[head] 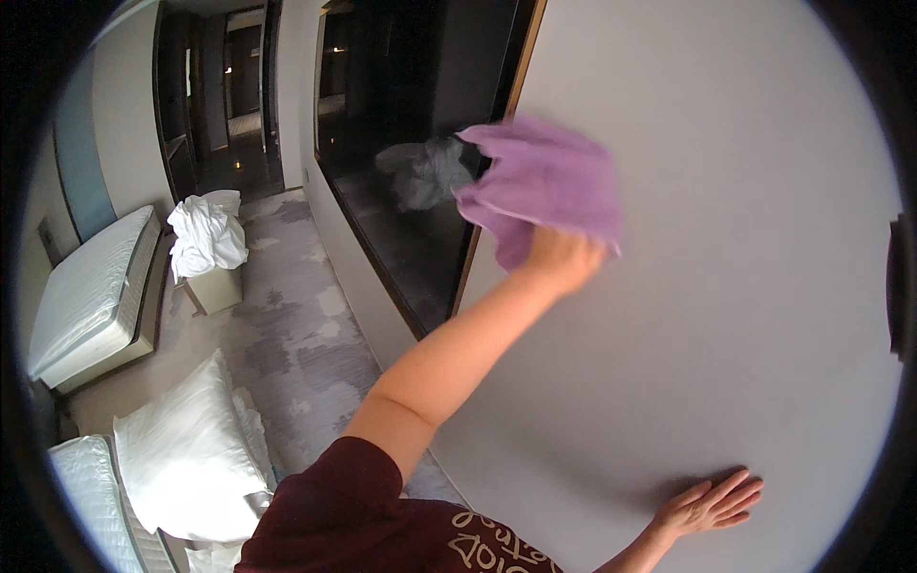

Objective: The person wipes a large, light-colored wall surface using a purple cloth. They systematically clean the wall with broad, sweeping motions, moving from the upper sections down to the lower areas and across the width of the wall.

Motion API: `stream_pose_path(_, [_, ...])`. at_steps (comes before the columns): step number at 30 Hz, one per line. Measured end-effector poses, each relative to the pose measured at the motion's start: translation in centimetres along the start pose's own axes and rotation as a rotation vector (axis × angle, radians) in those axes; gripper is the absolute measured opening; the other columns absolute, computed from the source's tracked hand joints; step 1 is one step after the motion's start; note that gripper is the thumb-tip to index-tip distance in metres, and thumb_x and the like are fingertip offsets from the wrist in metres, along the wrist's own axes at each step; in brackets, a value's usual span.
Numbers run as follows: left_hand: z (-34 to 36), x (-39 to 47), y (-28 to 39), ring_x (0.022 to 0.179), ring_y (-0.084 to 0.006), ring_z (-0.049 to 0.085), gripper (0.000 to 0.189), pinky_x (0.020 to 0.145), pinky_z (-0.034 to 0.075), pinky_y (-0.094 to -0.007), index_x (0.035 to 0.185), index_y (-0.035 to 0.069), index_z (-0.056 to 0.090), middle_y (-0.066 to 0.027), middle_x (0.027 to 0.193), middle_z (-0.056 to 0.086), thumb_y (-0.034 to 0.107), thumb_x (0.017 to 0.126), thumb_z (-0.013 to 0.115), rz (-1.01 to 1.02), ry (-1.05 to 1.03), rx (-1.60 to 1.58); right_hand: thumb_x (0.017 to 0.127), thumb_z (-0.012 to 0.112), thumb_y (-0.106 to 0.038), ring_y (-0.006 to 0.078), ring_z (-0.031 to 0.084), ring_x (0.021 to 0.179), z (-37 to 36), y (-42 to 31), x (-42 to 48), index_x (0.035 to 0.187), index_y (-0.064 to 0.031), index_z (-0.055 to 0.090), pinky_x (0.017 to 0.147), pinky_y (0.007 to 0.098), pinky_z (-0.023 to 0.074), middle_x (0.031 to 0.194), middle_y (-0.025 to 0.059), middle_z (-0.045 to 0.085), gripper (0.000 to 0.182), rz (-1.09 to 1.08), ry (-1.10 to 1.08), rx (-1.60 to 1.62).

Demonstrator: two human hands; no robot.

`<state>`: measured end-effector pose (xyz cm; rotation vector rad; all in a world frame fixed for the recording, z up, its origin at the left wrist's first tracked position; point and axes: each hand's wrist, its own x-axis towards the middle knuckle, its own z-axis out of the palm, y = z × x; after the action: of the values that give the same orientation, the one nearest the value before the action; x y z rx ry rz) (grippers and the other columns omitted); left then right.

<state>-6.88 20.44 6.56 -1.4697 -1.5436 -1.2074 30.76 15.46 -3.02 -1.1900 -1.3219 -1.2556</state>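
Note:
My left hand [569, 261] grips a purple cloth [548, 175] by its lower edge, in front of the pale wall [680, 286]. The cloth spreads up and to the left, over the right-hand edge of a dark, glossy framed panel [408, 179] on the wall; hand and cloth are slightly blurred. Lower right, my right hand [709, 505] lies against the wall with its fingers apart and holds nothing.
At the left stand a bare mattress on a bed base [93, 294] and a box-like stand bearing crumpled white linen [208, 236]. White pillows [193, 451] lie near a second mattress [97, 494] at lower left. Patterned carpet [294, 344] runs beside the wall towards a dark doorway [229, 107].

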Motion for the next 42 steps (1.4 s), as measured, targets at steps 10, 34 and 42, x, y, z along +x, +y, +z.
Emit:
stream_pose_path(10, [1.6,-10.3,2.7,0.108,-0.0327,0.042,0.036,0.098,0.022,-0.0559,0.099,0.009,0.06,-0.0143,0.113,0.051,0.036,0.076,0.057,0.239,-0.61,-0.322,0.097,0.021,-0.038,0.0243,0.024,0.134,-0.2,0.4,-0.3,0.136,-0.008,0.038,0.11,0.0398,0.0072,0.144,0.0112,0.029,0.052,-0.053,0.027,0.035])
stream_pose_path(34, [3.6,-9.4,-1.7,0.116,-0.041,0.037,0.037,0.102,0.023,-0.0497,0.115,-0.003,0.049,-0.0237,0.12,0.047,0.021,0.087,0.042,-0.374,0.198,-0.064,0.095,0.031,-0.031,0.0346,0.019,0.135,-0.4,1.0,-1.1,0.132,-0.0017,0.04,0.109,0.0496,0.005,0.143,0.0217,0.025,0.048,-0.018,-0.102,0.104])
stream_pose_path(42, [0.2,-11.2,7.1,0.109,-0.036,0.047,0.037,0.093,0.032,-0.0546,0.112,0.014,0.056,-0.0162,0.114,0.054,0.028,0.078,0.055,0.495,-0.224,-0.389,0.095,0.032,-0.026,0.0286,0.02,0.135,-0.6,0.3,-0.5,0.134,-0.0017,0.038,0.11,0.0437,0.0055,0.143,0.0173,0.027,0.046,-0.013,-0.071,0.097])
